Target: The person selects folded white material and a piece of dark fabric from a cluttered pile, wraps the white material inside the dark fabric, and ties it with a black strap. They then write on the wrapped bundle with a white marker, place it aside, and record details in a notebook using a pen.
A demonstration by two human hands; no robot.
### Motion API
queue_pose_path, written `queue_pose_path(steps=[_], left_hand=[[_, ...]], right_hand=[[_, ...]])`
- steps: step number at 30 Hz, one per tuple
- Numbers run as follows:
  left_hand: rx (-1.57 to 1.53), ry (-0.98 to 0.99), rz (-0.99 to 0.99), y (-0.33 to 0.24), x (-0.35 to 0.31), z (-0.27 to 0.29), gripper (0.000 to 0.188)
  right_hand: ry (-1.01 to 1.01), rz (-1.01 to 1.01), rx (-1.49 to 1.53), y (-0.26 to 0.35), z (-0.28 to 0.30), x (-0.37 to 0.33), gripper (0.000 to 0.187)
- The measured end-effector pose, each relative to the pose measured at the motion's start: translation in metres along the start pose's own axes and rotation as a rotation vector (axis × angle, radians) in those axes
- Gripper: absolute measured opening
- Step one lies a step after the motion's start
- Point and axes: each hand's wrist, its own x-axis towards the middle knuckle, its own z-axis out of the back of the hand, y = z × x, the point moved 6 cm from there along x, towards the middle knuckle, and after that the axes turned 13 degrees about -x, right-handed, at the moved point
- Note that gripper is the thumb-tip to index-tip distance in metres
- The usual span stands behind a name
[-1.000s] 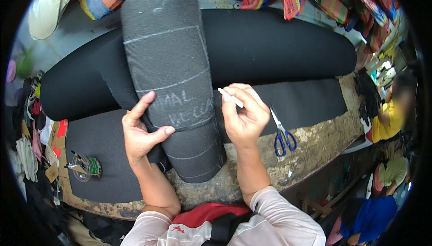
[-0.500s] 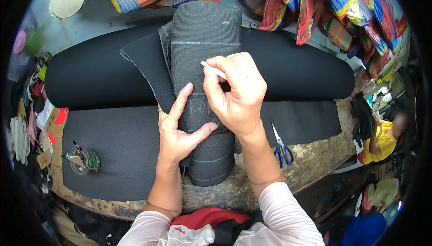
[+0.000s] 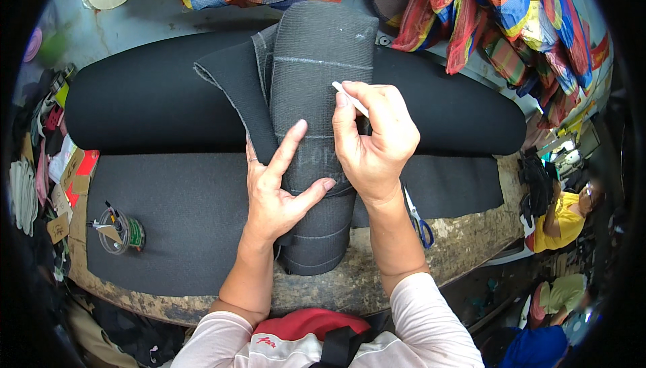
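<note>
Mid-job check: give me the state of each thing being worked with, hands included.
Black roll: rolled up.
Marked roll: rolled up, lined in white, lying across the black roll.
White stick: pinched, tip over the marked roll.
Right hand: closed on the white stick.
Left hand: spread, on the marked roll.
Dark sheet: spread flat.
Scissors: lying down, partly hidden.
</note>
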Motion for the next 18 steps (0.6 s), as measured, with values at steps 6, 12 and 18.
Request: queue_pose_path(steps=[6,12,18], left_hand=[[-0.029,0.007,0.025,-0.001,0.002,-0.001,0.075],[0.023,0.014,0.021,-0.003,0.001,-0.001,0.077],[-0.015,0.014,0.045,0.000,0.001,-0.002,0.078]], right_hand=[[0.134,0.094,-0.100,0.014,-0.002,-0.006,0.021],[0.019,-0.073,-0.004,-0.005,0.005,0.000,0.018],[0.097,-0.024,-0.117,-0.005,0.001,-0.011,0.018]])
